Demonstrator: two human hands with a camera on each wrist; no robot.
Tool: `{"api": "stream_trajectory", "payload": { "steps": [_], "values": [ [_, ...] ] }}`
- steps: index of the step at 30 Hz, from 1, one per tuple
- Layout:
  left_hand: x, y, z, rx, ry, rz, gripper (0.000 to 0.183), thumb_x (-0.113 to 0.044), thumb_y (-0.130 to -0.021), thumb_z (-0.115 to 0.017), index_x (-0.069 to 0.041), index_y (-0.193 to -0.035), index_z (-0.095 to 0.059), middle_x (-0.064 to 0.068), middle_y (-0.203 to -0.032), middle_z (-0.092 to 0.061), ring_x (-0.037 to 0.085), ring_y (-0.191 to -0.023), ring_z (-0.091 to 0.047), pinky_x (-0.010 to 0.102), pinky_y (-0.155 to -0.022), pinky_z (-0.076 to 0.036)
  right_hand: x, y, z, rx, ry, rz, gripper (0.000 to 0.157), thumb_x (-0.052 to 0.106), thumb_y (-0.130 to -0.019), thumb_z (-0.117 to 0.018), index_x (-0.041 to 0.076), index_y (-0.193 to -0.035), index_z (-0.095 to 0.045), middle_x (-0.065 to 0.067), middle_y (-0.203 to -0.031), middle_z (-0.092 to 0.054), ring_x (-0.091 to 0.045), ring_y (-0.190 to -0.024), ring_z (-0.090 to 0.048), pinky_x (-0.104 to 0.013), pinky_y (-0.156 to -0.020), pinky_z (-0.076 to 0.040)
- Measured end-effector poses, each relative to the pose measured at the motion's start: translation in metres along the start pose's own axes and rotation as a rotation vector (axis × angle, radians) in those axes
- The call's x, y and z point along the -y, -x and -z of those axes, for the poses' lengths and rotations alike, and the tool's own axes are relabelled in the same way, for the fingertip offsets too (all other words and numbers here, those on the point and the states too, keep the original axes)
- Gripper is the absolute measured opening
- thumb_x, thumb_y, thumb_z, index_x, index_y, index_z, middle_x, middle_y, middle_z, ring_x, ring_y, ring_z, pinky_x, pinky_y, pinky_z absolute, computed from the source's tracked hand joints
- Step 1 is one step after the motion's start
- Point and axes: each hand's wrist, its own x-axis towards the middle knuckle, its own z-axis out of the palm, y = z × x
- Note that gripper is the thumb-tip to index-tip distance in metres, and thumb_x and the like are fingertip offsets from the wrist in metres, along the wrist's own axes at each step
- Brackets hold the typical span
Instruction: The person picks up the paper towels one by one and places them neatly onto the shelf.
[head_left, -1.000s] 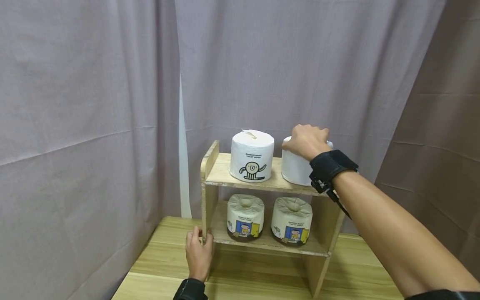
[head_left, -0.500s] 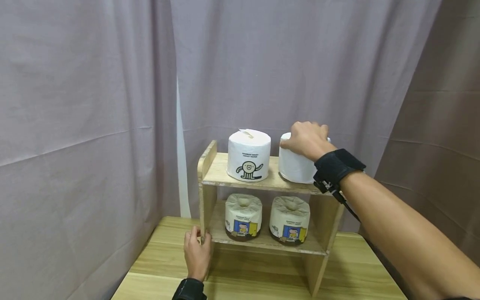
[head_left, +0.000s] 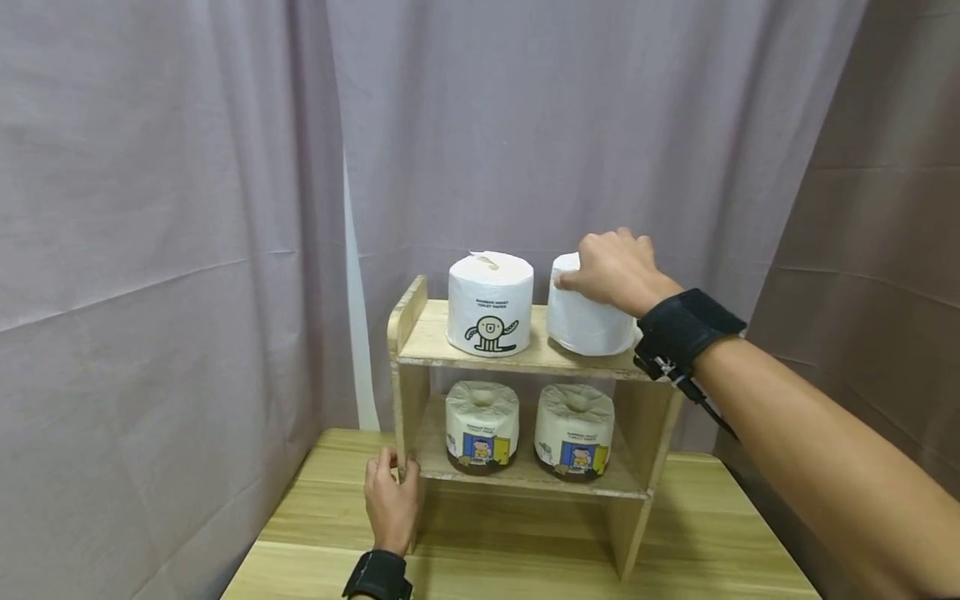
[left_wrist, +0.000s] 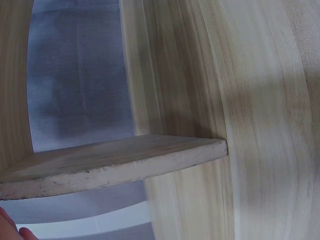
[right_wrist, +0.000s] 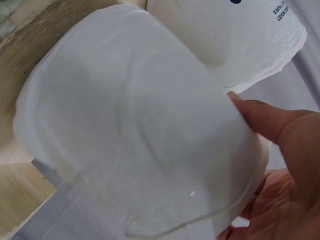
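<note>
On the upper board of a small wooden shelf (head_left: 406,417), my right hand (head_left: 621,271) grips a white wrapped toilet roll (head_left: 588,327) from above. The roll leans, and a shadow shows under its left base edge. In the right wrist view, the thumb and fingers of that hand (right_wrist: 287,145) hold one end of the roll (right_wrist: 135,120). My left hand (head_left: 392,507) holds the shelf's left side panel at the height of the lower board. The left wrist view shows only a bit of its fingers (left_wrist: 11,227), beside a shelf board (left_wrist: 115,172).
Another white toilet roll (head_left: 491,304) with a cartoon print stands to the left on the upper board. Two cream rolls (head_left: 482,427), (head_left: 574,429) with colourful prints stand on the lower board. The shelf stands on a wooden table (head_left: 307,533), with grey curtains (head_left: 600,108) behind.
The held roll has tilted, and its left base edge has risen slightly off the board, moving with my right hand. The left hand stays on the side panel. The head view has shifted a little.
</note>
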Motion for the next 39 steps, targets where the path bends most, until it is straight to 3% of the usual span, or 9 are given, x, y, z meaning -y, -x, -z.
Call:
{"api": "stream_trajectory", "payload": {
  "steps": [6, 10, 16, 24, 32, 39],
  "values": [
    [0.002, -0.001, 0.002, 0.003, -0.007, 0.005, 0.020, -0.010, -0.087, -0.080, -0.009, -0.086, -0.060, 0.011, -0.085, -0.059, 0.022, -0.068, -0.050, 0.037, -0.060, -0.040, -0.005, 0.002, 0.002, 0.008, -0.038, 0.047, 0.052, 0.050, -0.096, -0.072, 0.012, -0.065, -0.055, -0.005, -0.070, -0.055, -0.033, -0.083, -0.053, -0.049, -0.075, -0.043],
    [0.004, -0.003, 0.003, 0.006, -0.013, 0.011, 0.020, -0.011, -0.087, -0.080, -0.009, -0.086, -0.061, 0.012, -0.086, -0.060, 0.025, -0.069, -0.053, 0.039, -0.059, -0.042, -0.007, 0.002, 0.002, 0.025, -0.055, 0.060, 0.049, 0.048, -0.097, -0.071, 0.010, -0.069, -0.060, -0.006, -0.071, -0.057, -0.034, -0.088, -0.051, -0.050, -0.079, -0.041],
    [0.006, -0.003, 0.005, 0.015, -0.018, 0.027, 0.020, -0.011, -0.087, -0.081, -0.008, -0.087, -0.061, 0.013, -0.087, -0.061, 0.030, -0.072, -0.058, 0.043, -0.061, -0.044, -0.010, 0.004, 0.002, 0.069, -0.045, 0.068, 0.039, 0.044, -0.100, -0.071, 0.004, -0.098, -0.074, -0.011, -0.089, -0.066, -0.039, -0.102, -0.048, -0.056, -0.088, -0.039],
    [0.008, -0.003, 0.007, 0.019, -0.027, 0.018, 0.019, -0.012, -0.087, -0.080, -0.009, -0.087, -0.061, 0.011, -0.086, -0.060, 0.022, -0.068, -0.051, 0.036, -0.059, -0.040, -0.016, 0.007, 0.001, 0.087, -0.045, 0.111, 0.046, 0.043, -0.101, -0.071, 0.003, -0.123, -0.073, -0.019, -0.118, -0.072, -0.040, -0.106, -0.046, -0.060, -0.093, -0.037],
    [0.010, -0.005, 0.009, 0.033, -0.025, 0.016, 0.017, -0.013, -0.088, -0.079, -0.009, -0.088, -0.062, 0.014, -0.089, -0.063, 0.034, -0.077, -0.061, 0.046, -0.064, -0.046, -0.019, 0.009, -0.001, 0.088, -0.059, 0.116, 0.051, 0.041, -0.099, -0.074, 0.003, -0.134, -0.070, -0.023, -0.134, -0.068, -0.040, -0.107, -0.046, -0.058, -0.092, -0.036],
    [0.011, -0.005, 0.012, 0.028, -0.023, 0.002, 0.018, -0.012, -0.088, -0.080, -0.010, -0.088, -0.062, 0.013, -0.088, -0.063, 0.033, -0.076, -0.060, 0.044, -0.063, -0.045, -0.021, 0.010, -0.002, 0.101, -0.066, 0.123, 0.052, 0.040, -0.099, -0.074, 0.003, -0.136, -0.068, -0.023, -0.133, -0.068, -0.040, -0.108, -0.045, -0.058, -0.092, -0.035]
  ]
}}
